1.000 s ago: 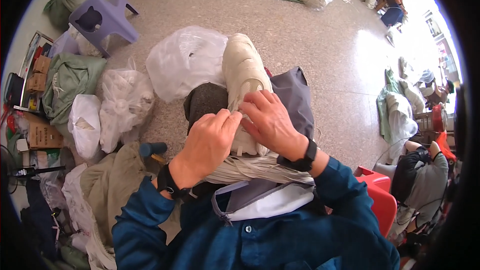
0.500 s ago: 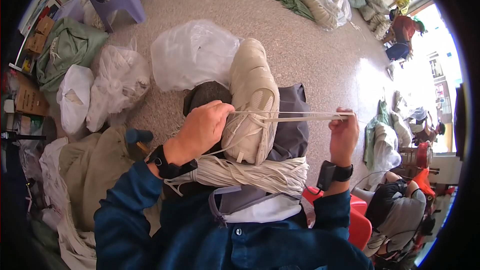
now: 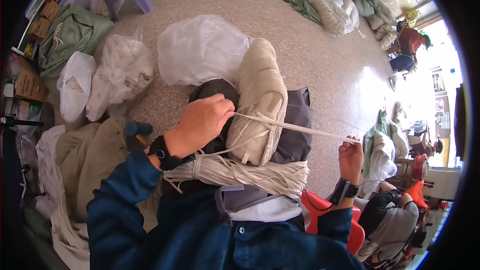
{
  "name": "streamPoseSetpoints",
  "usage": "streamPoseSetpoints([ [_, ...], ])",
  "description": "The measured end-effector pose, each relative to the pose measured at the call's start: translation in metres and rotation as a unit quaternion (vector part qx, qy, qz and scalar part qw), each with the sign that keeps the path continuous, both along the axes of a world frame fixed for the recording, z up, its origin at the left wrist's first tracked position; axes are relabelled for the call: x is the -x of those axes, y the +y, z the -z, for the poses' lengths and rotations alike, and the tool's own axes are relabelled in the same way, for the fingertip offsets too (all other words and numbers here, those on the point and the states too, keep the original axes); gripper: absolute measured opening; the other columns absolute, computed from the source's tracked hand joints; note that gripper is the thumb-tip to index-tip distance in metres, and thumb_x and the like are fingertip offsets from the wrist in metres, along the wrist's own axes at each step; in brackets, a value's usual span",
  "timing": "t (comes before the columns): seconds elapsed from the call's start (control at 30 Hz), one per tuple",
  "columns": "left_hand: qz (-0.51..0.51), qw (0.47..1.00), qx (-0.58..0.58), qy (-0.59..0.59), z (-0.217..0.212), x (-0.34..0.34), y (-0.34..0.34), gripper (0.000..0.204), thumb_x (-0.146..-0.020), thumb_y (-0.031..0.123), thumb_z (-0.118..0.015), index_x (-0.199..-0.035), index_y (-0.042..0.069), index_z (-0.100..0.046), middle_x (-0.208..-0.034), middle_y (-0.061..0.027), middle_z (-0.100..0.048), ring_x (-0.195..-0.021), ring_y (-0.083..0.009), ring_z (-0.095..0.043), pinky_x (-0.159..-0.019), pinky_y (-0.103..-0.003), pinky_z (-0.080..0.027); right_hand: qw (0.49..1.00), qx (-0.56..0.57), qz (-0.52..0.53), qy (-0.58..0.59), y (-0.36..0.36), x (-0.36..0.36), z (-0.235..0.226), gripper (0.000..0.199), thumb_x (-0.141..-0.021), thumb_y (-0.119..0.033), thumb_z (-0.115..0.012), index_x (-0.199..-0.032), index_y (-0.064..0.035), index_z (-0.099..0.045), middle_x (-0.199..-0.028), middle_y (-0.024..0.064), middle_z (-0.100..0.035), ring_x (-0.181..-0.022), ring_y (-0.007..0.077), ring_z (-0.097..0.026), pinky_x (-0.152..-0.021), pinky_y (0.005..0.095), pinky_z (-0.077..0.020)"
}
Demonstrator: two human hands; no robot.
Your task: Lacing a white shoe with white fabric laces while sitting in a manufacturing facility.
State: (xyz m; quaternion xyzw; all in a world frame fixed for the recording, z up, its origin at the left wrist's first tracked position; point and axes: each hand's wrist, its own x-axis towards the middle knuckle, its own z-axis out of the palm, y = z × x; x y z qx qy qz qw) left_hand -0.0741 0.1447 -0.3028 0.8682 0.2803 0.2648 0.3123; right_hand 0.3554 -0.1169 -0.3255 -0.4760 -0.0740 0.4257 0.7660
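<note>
Fingertips of the left hand [image 3: 202, 122] are hidden, curled against one cream shoe [image 3: 260, 102] that lies on the lap, so its grip on the shoe's side is clear but the finger ends are not. One flat white lace [image 3: 300, 130] runs taut from the eyelets just right of that hand to the right hand [image 3: 351, 157], pinched shut on its end. Below both hands lies one bundle of laces [image 3: 240, 172], its ends partly covered.

Brown cardboard boxes [image 3: 31, 82] stand at the far left edge, with another flat brown carton [image 3: 42, 15] farther back beside a green sack; no screens show.
</note>
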Motion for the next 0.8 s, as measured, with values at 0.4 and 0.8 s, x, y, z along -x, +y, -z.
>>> streamPoseSetpoints([
  [0.4, -0.018, 0.917, 0.382, -0.118, 0.004, -0.032, -0.003, 0.009, -0.091, 0.009, -0.07, -0.091, 0.0, -0.068, -0.076, -0.0003, -0.066, -0.066, -0.0043, -0.057, -0.06, -0.023, -0.049, 0.816, 0.268, -0.159, -0.487, 0.043, 0.095, -0.011, 0.026, -0.098, -0.008, -0.06, -0.124, -0.002, -0.061, -0.109, 0.0051, -0.067, -0.096, 0.0127, -0.062, -0.085, 0.0278, -0.0498],
  [0.8, -0.031, 0.961, 0.262, -0.089, 0.011, -0.027, -0.009, 0.007, -0.095, 0.005, -0.067, -0.096, -0.001, -0.068, -0.077, 0.0022, -0.065, -0.066, -0.0016, -0.052, -0.059, -0.022, -0.045, 0.745, 0.047, -0.292, -0.597, 0.11, 0.215, -0.061, 0.027, -0.091, 0.001, -0.063, -0.118, 0.0005, -0.063, -0.112, 0.0173, -0.062, -0.089, 0.0295, -0.066, -0.079, 0.0371, -0.0539],
])
